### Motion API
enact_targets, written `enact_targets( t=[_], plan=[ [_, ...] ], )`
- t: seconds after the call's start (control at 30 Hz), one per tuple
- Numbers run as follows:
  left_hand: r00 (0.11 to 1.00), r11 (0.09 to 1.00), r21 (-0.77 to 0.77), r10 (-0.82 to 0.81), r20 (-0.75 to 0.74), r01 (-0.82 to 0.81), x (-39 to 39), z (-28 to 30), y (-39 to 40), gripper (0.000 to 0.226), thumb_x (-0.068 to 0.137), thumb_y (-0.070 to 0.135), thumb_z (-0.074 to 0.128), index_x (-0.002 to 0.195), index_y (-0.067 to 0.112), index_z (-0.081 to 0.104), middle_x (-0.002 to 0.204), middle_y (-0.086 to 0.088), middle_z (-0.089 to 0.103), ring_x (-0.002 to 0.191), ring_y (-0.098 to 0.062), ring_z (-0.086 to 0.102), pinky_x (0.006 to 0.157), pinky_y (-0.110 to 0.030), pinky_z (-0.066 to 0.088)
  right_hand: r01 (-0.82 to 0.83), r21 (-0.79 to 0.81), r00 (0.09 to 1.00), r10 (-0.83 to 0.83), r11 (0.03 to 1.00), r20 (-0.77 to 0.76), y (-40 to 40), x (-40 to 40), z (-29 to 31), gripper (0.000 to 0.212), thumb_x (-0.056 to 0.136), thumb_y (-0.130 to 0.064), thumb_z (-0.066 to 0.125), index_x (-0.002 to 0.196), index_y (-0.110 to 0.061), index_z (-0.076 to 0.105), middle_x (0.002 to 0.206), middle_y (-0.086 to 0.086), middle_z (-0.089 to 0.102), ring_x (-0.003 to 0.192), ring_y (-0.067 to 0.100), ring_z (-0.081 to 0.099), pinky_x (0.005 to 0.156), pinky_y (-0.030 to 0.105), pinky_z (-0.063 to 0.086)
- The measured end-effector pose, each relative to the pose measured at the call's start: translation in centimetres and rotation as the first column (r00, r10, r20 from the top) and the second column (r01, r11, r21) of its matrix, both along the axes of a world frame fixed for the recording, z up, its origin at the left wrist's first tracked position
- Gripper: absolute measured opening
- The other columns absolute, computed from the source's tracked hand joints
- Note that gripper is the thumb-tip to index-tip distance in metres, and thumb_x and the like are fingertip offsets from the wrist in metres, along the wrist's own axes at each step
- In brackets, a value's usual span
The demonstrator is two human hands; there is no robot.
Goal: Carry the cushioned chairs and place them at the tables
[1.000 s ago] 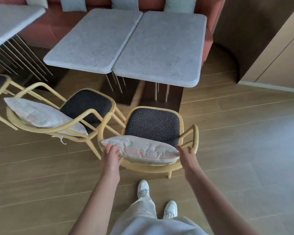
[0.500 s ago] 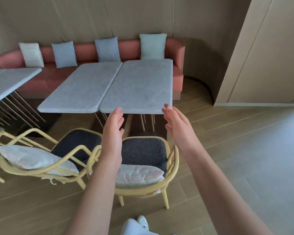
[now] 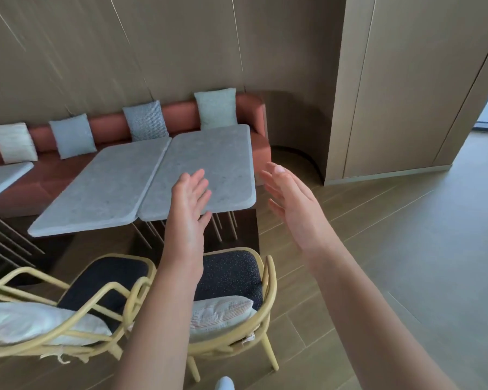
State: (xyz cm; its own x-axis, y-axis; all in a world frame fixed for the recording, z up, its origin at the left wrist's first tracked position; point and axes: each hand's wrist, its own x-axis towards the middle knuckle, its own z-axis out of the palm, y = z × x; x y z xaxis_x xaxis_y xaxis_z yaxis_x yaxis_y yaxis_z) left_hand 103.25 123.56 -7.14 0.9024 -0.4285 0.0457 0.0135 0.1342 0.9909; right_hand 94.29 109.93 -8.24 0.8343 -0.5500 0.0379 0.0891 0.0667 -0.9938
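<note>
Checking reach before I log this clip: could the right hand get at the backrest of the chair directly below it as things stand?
Probably yes. The right hand is open and holds nothing, raised above the right chair. Nothing lies between it and the yellow backrest rail; only the left forearm crosses the chair's other side.

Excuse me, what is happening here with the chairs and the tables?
A person is setting cushioned chairs at the tables. Right now both hands are empty: the left hand and the right hand are raised in the air with straight fingers, touching nothing. Below them, the right chair stands on the floor in front of the right table, and the left chair stands beside it, in front of the left table. Each chair carries a light pillow at its back.
</note>
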Motion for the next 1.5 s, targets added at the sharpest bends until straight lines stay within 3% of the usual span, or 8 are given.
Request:
enact_targets(
  t=[0.23, 0.43, 0.8, 1.03, 1.2, 1.27, 1.37, 1.5],
  plan=[
    [1.0, 1.0, 0.003, -0.006, -0.001, 0.006, -0.2, -0.1, 0.0, 0.053, 0.105, 0.055, 0.028, 0.143, 0.031, 0.054, 0.148, 0.008, 0.055, 0.132, -0.005, 0.052, 0.113, -0.037, 0.036, 0.03, 0.028, 1.0, -0.03, 0.999, 0.004, -0.3, -0.7, 0.2, 0.056, 0.098, -0.062, 0.037, 0.148, -0.036, 0.04, 0.154, -0.012, 0.043, 0.142, 0.011, 0.038, 0.12, 0.039, 0.029],
    [0.996, 0.998, 0.008, 0.059, -0.068, -0.059, 1.0, -0.9, 2.4, 0.051, 0.104, 0.055, 0.029, 0.14, 0.03, 0.057, 0.146, 0.005, 0.056, 0.131, -0.008, 0.054, 0.115, -0.041, 0.035, 0.018, 0.1, 1.0, -0.019, 0.995, 0.009, 0.7, 0.5, -0.8, 0.043, 0.104, -0.05, 0.038, 0.139, -0.03, 0.051, 0.14, -0.012, 0.057, 0.131, 0.007, 0.049, 0.117, 0.035, 0.034],
    [0.951, 0.976, 0.022, 0.216, -0.22, -0.217, 6.8, -5.5, 9.9, 0.052, 0.105, 0.054, 0.029, 0.142, 0.028, 0.056, 0.144, 0.004, 0.058, 0.128, -0.01, 0.057, 0.113, -0.041, 0.039, -0.058, 0.149, 0.985, 0.081, 0.987, -0.154, 6.2, 7.1, -4.5, 0.023, 0.104, -0.047, 0.042, 0.121, -0.039, 0.056, 0.138, -0.011, 0.06, 0.129, 0.006, 0.052, 0.115, 0.034, 0.034],
    [0.846, 0.937, 0.234, 0.338, -0.413, -0.26, 12.1, -13.9, 16.9, 0.049, 0.106, 0.049, 0.033, 0.138, 0.021, 0.058, 0.128, 0.002, 0.069, 0.112, -0.011, 0.066, 0.11, -0.042, 0.043, 0.007, 0.102, 0.904, 0.037, 0.995, -0.426, 10.6, 12.5, -12.1, 0.026, 0.099, -0.045, 0.052, 0.121, -0.035, 0.06, 0.13, -0.009, 0.062, 0.125, 0.012, 0.054, 0.114, 0.044, 0.038],
    [0.764, 0.906, 0.384, 0.373, -0.526, -0.178, 14.4, -20.8, 21.7, 0.041, 0.105, 0.045, 0.037, 0.126, 0.018, 0.059, 0.116, -0.003, 0.073, 0.105, -0.017, 0.069, 0.094, -0.038, 0.048, 0.111, 0.116, 0.805, -0.021, 0.987, -0.593, 14.1, 14.5, -19.4, 0.016, 0.1, -0.034, 0.055, 0.114, -0.026, 0.059, 0.121, -0.001, 0.064, 0.109, 0.014, 0.06, 0.104, 0.043, 0.045],
    [0.74, 0.884, 0.446, 0.394, -0.546, -0.141, 15.3, -23.5, 23.6, 0.038, 0.106, 0.041, 0.04, 0.127, 0.014, 0.056, 0.113, -0.006, 0.072, 0.102, -0.018, 0.069, 0.079, -0.03, 0.05, 0.188, 0.135, 0.75, -0.053, 0.973, -0.659, 15.5, 15.0, -22.2, 0.023, 0.1, -0.031, 0.056, 0.12, -0.02, 0.06, 0.116, 0.003, 0.066, 0.105, 0.016, 0.061, 0.1, 0.044, 0.046],
    [0.721, 0.851, 0.516, 0.42, -0.551, -0.101, 15.8, -26.4, 25.5, 0.03, 0.103, 0.037, 0.046, 0.121, 0.014, 0.055, 0.108, -0.004, 0.071, 0.098, -0.013, 0.066, 0.047, -0.012, 0.046, 0.311, 0.144, 0.698, -0.123, 0.939, -0.706, 16.8, 14.7, -24.7, 0.01, 0.098, -0.021, 0.056, 0.099, -0.019, 0.066, 0.105, 0.01, 0.07, 0.1, 0.019, 0.065, 0.097, 0.048, 0.05],
    [0.745, 0.806, 0.588, 0.433, -0.508, -0.068, 16.2, -29.9, 27.0, 0.021, 0.098, 0.029, 0.059, 0.108, 0.01, 0.061, 0.106, -0.005, 0.071, 0.086, -0.005, 0.063, 0.054, -0.013, 0.041, 0.443, 0.036, 0.609, -0.271, 0.896, -0.745, 18.1, 13.2, -27.3, 0.02, 0.089, -0.01, 0.057, 0.069, -0.009, 0.058, 0.074, 0.012, 0.058, 0.074, 0.023, 0.054, 0.073, 0.038, 0.046]
  ],
)
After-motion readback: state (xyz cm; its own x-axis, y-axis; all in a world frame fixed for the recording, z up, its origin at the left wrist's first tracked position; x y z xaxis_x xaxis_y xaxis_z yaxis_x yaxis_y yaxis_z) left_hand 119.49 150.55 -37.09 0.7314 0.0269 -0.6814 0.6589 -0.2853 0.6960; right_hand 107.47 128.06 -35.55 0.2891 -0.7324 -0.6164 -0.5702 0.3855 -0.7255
